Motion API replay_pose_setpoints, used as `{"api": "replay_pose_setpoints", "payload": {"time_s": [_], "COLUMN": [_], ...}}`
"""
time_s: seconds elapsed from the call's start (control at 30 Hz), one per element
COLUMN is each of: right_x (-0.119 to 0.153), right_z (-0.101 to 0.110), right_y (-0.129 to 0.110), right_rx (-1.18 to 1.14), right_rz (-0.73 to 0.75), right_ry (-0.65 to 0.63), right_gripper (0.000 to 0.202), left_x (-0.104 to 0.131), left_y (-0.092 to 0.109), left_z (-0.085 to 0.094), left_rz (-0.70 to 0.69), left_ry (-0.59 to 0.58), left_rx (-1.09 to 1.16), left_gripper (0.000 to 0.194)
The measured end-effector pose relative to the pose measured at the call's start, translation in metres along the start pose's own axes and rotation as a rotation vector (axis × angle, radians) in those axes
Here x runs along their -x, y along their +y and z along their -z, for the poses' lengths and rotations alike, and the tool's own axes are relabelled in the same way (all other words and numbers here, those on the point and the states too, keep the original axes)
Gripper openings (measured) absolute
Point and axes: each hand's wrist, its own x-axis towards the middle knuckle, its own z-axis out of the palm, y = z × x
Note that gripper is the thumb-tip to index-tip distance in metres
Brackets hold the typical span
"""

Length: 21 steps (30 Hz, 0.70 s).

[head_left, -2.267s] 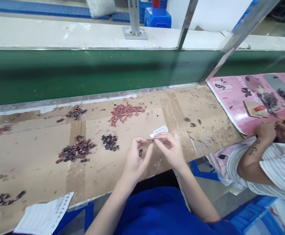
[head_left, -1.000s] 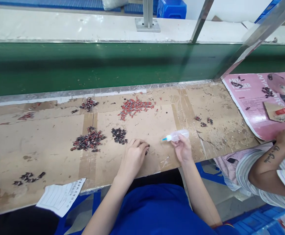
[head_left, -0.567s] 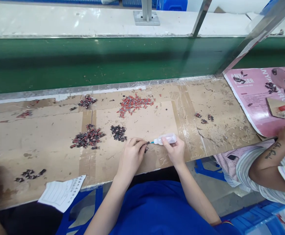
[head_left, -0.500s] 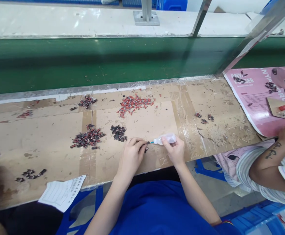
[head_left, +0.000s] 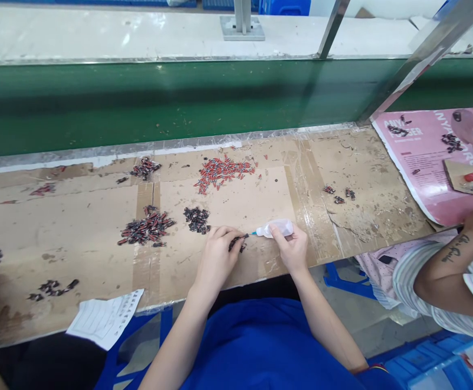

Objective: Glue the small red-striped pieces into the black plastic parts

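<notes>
My right hand (head_left: pixel 292 245) grips a small translucent squeeze bottle (head_left: pixel 275 228) lying sideways, its thin teal needle tip pointing left. My left hand (head_left: pixel 219 250) pinches a tiny dark part (head_left: pixel 244 236) close to that tip. Whether tip and part touch, I cannot tell. Under the left fingertips lie a few more small dark parts (head_left: pixel 242 248), partly hidden. Left of my left hand is a heap of black parts (head_left: pixel 197 220). A larger pile of black-and-red pieces (head_left: pixel 147 226) sits further left. Beyond my hands spreads a pile of red pieces (head_left: pixel 222 172).
Cardboard (head_left: pixel 236 208) covers the bench. A green belt (head_left: pixel 159 103) runs behind it, with a metal post (head_left: pixel 242 21) beyond. A paper sheet (head_left: pixel 104 319) overhangs the front edge. At right, a co-worker's arm (head_left: pixel 455 265) rests by a pink poster (head_left: pixel 419 162).
The bottle and my right hand have shifted very slightly, and the tip now sits a little right of the pinched part. The co-worker's arm at far left has drawn lower.
</notes>
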Motion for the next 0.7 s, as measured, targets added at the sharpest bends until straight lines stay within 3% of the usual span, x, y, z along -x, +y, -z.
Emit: {"api": "replay_pose_setpoints", "payload": {"time_s": [0.23,0.47,0.6,0.7], "right_x": [-0.001,-0.002,-0.009,-0.021], "right_z": [0.001,0.000,0.009,0.026], "right_y": [-0.001,-0.001,0.003,-0.001], "right_rx": [0.036,0.016,0.003,0.211], "right_rz": [0.007,0.008,-0.006,-0.010], "right_ry": [-0.051,-0.021,0.039,0.091], "right_gripper": [0.019,0.021,0.029,0.048], "left_x": [0.000,0.000,0.000,0.000], "left_y": [0.001,0.002,0.002,0.002], "left_z": [-0.001,-0.001,-0.005,-0.009], "left_rz": [0.018,0.044,0.036,0.003], "left_ry": [-0.008,-0.030,-0.037,-0.033], "left_rx": [0.011,0.002,-0.030,-0.055], "left_gripper": [0.012,0.011,0.010,0.011]}}
